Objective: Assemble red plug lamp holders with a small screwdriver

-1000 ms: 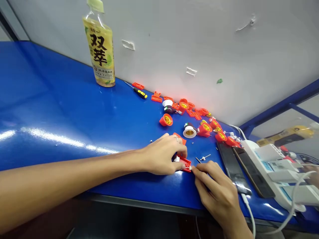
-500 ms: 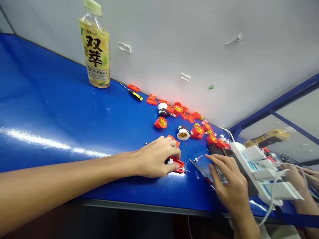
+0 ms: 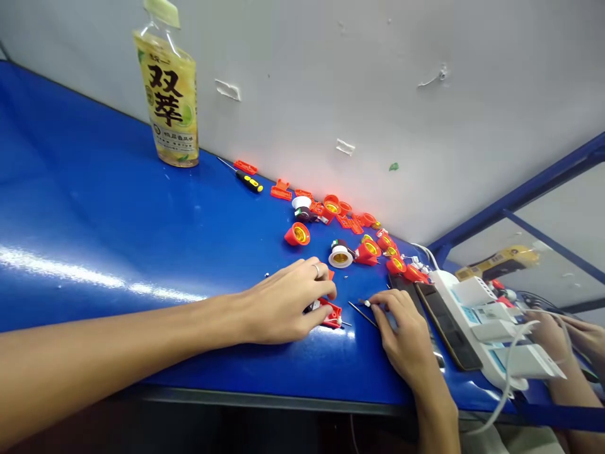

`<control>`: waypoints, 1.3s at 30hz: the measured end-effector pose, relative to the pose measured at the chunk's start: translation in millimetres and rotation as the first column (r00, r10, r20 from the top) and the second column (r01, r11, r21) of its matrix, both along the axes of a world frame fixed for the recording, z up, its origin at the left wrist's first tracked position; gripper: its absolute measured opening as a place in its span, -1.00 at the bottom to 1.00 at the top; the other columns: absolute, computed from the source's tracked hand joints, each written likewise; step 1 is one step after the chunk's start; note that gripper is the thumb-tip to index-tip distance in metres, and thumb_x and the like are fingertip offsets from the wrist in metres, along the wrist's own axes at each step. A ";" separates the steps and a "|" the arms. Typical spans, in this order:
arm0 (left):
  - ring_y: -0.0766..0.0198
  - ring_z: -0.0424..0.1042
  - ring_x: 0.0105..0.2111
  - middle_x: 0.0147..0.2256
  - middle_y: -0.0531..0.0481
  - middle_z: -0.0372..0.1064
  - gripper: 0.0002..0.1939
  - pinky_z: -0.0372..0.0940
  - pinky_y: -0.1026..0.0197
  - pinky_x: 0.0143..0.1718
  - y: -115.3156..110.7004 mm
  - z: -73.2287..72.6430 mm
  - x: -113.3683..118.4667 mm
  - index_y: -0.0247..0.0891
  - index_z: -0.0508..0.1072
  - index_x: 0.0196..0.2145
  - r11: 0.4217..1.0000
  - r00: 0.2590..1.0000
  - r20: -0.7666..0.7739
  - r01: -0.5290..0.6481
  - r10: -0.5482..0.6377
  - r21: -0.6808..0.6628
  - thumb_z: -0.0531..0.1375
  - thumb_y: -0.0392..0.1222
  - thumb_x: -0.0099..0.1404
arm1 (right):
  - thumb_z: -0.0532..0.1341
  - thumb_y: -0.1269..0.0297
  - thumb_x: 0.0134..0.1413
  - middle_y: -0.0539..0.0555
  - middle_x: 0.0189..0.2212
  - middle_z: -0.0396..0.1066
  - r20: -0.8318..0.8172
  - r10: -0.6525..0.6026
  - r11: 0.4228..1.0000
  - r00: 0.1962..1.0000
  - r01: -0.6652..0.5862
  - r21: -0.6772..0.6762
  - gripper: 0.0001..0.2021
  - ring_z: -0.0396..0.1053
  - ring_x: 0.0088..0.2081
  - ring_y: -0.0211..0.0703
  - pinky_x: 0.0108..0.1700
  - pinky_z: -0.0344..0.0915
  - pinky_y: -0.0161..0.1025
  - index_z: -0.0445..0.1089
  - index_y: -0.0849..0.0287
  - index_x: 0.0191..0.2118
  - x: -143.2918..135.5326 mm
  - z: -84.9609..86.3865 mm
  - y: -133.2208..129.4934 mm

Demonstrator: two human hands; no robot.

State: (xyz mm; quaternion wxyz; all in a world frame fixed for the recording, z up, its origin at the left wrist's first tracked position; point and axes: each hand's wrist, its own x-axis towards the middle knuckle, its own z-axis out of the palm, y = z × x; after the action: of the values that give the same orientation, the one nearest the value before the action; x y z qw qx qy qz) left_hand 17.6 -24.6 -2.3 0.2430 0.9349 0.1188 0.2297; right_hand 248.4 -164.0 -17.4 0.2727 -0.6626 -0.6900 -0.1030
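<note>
My left hand (image 3: pixel 290 302) rests on the blue table with its fingers closed on a red plastic lamp socket housing (image 3: pixel 333 315). A thin metal pin sticks out of the housing's right end, and part of the housing is hidden by the fingers. Just to the right, my right hand (image 3: pixel 406 337) pinches a small white piece with a metal pin (image 3: pixel 367 303) between thumb and forefinger. Below that piece lies a screwdriver shaft (image 3: pixel 362 314), its handle hidden under my right hand. Another red part (image 3: pixel 331 275) shows behind my left fingers.
Red lamp sockets (image 3: pixel 297 234) and white-rimmed ones (image 3: pixel 340 257) lie along the wall. A black-and-yellow screwdriver (image 3: pixel 249 182) and a drink bottle (image 3: pixel 172 101) stand farther left. A phone (image 3: pixel 449 328) and a white power strip (image 3: pixel 491 340) are at right. Another person's hands (image 3: pixel 551 331) work beyond the frame.
My right hand has moved left and closed on the small white piece with the metal pin, which lay on the table before. My left hand keeps its hold on the housing.
</note>
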 end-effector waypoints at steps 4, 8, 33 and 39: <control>0.11 0.35 -0.16 -0.22 -0.10 0.37 -0.86 0.29 0.12 -0.14 0.0 0.4 -0.4 -0.26 0.53 -0.20 0.998 0.999 0.042 0.013 -0.015 0.055 0.15 -0.29 0.37 | 0.12 0.36 0.35 0.04 -0.26 0.42 -0.071 -0.031 0.996 0.997 0.037 0.085 -0.91 0.37 -0.20 -0.15 -0.14 0.33 -0.19 0.38 0.11 -0.17 -8.5 4.8 -2.1; 0.10 0.36 -0.16 -0.20 -0.13 0.41 -0.83 0.28 0.08 -0.07 1.5 0.9 -0.6 -0.30 0.52 -0.15 0.992 0.989 0.144 0.026 -0.043 0.120 0.13 -0.28 0.40 | 0.15 0.35 0.35 0.02 -0.27 0.41 -0.142 -0.023 0.990 0.990 0.043 0.135 -0.92 0.35 -0.25 -0.22 -0.19 0.31 -0.26 0.39 0.11 -0.15 -31.2 12.9 -1.6; 0.29 0.39 -0.35 -0.41 0.04 0.44 -0.80 0.21 0.24 -0.29 -5.5 14.4 -2.0 -0.29 0.52 -0.36 0.946 0.939 0.319 -0.021 0.130 -0.324 0.13 -0.28 0.38 | 0.30 0.36 0.22 0.06 -0.23 0.49 -0.438 0.035 0.914 0.898 0.148 0.377 -0.89 0.43 -0.19 -0.14 -0.17 0.37 -0.19 0.53 0.09 -0.14 -106.2 13.1 24.8; 0.24 0.36 -0.31 -0.37 0.00 0.44 -0.84 0.20 0.22 -0.25 -4.5 12.7 -2.6 -0.29 0.44 -0.36 0.990 0.967 0.256 0.044 -0.008 -0.137 0.10 -0.33 0.37 | 0.20 0.39 0.31 0.07 -0.16 0.50 -0.386 0.078 0.922 0.919 0.080 0.379 -0.69 0.49 -0.14 -0.13 -0.11 0.43 -0.16 0.44 0.04 0.12 -86.1 18.5 18.6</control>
State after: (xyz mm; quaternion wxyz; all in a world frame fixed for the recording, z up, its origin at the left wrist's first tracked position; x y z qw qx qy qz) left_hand 14.9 -29.1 10.4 0.3252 0.8795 0.0905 0.3355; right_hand 162.3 -145.4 1.1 0.5312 -0.6029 -0.5865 -0.1022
